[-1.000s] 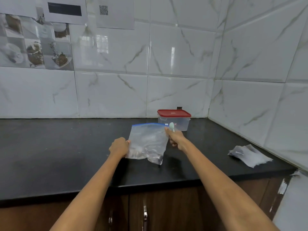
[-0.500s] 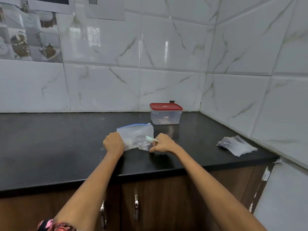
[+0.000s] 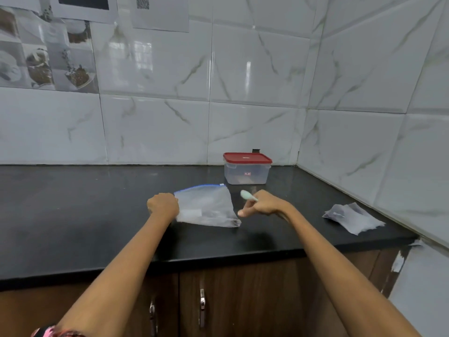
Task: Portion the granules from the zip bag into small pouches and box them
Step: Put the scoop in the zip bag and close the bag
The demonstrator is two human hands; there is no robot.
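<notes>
A clear zip bag [image 3: 206, 206] with a blue seal lies on the black counter [image 3: 73, 215], its seal edge towards the wall. My left hand [image 3: 163, 205] grips the bag's left edge. My right hand [image 3: 261, 204] is just right of the bag and holds a small pale green spoon [image 3: 247, 195], one finger pointing at the bag's lower right corner. A clear box with a red lid [image 3: 247, 168] stands behind, near the wall corner, lid on. A few small clear pouches [image 3: 352, 217] lie in a pile at the right.
Tiled walls close the counter at the back and right. The counter's front edge runs above brown cabinet doors [image 3: 218, 300] with metal handles. Printed sheets hang on the wall at the upper left.
The zip bag went from held upright to lying flat on the counter. My right hand let go of its right edge and moved a little right, still with the spoon.
</notes>
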